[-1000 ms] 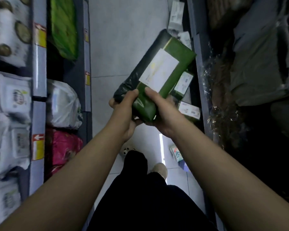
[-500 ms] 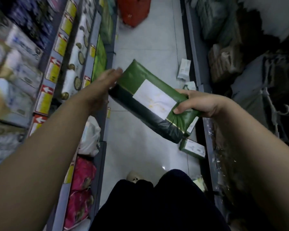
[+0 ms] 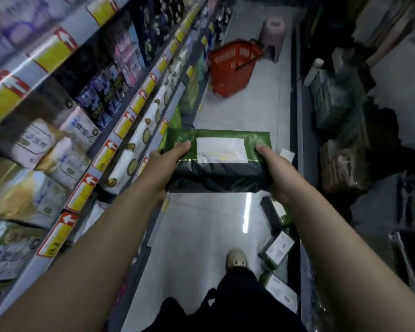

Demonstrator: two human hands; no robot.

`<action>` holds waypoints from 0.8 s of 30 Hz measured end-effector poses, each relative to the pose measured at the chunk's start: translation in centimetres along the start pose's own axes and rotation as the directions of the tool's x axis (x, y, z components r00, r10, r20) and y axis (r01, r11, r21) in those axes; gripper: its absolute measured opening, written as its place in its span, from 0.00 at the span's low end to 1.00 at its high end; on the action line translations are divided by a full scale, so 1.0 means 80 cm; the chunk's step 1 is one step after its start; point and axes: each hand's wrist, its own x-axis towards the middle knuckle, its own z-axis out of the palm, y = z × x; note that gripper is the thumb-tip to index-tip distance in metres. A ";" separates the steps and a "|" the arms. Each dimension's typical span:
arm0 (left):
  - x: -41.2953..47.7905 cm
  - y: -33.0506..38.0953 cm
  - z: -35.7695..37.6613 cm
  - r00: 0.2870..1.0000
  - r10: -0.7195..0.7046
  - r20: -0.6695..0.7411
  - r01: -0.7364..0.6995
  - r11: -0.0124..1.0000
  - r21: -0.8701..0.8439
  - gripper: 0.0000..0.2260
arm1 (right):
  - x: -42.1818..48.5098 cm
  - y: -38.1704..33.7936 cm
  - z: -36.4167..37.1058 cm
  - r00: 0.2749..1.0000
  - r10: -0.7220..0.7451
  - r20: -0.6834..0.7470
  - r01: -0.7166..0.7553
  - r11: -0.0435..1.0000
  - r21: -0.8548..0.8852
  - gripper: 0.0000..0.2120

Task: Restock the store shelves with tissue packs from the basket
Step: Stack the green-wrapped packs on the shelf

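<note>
Item 1 – tissue pack (image 3: 217, 161): green, dark lower half, white label on top. I see it held flat, long side across the aisle, mid-frame, above the floor (image 3: 194, 236) and just beside the edge of the left-side shelves (image 3: 94, 170). It is not on any shelf.

Item 2 – left hand (image 3: 165, 164): grips the pack's left end. Thumb lies on the top face; other fingers go under, hidden from me.

Item 3 – right hand (image 3: 277, 171): grips the pack's right end the same way. Thumb is on top nr the label corner; rest of fingers are underneath, out of view.

Item 4 – red basket (image 3: 233, 68): on the floor farther up the aisle, well apart from the pack, close to the left shelves. Dark handle lies across it. Contents: can't tell, blurred.

Item 5 – left shelves: several tiers, stocked w/ tissue & paper goods; yellow-red price tags (image 3: 82, 192) along the rails.

Item 6 – pink stool (image 3: 273, 32): just beyond the basket.

Item 7 – green floor packs (image 3: 279, 248): white labels, lying by the base of the right-side rack, nr the person's shoe (image 3: 236, 258).

Item 8 – right side: dark wrapped bundles, too dim for detail.
</note>
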 end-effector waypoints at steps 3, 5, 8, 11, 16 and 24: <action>0.003 0.061 0.007 0.995 0.057 -0.084 -0.059 0.998 -0.030 0.54 | 0.022 -0.078 0.012 0.990 -0.099 0.098 0.106 0.992 -0.075 0.12; -0.002 0.102 0.014 0.987 0.117 -0.115 -0.126 0.989 -0.075 0.58 | 0.035 -0.131 0.020 0.971 -0.177 0.159 0.194 0.976 -0.102 0.12; -0.025 0.159 0.024 0.951 0.233 -0.205 -0.254 0.964 -0.080 0.59 | 0.050 -0.201 0.034 0.930 -0.269 0.250 0.300 0.950 -0.092 0.13; -0.057 0.205 0.031 0.877 0.370 -0.306 -0.408 0.911 -0.069 0.48 | 0.059 -0.261 0.057 0.882 -0.318 0.348 0.365 0.928 -0.077 0.19; -0.109 0.262 0.024 0.699 0.508 -0.504 -0.576 0.817 0.025 0.35 | 0.048 -0.334 0.109 0.760 -0.365 0.537 0.452 0.891 -0.033 0.45; -0.192 0.330 -0.012 0.416 0.618 -0.667 -0.674 0.702 0.230 0.39 | 0.006 -0.412 0.194 0.495 -0.486 0.720 0.573 0.805 0.150 0.59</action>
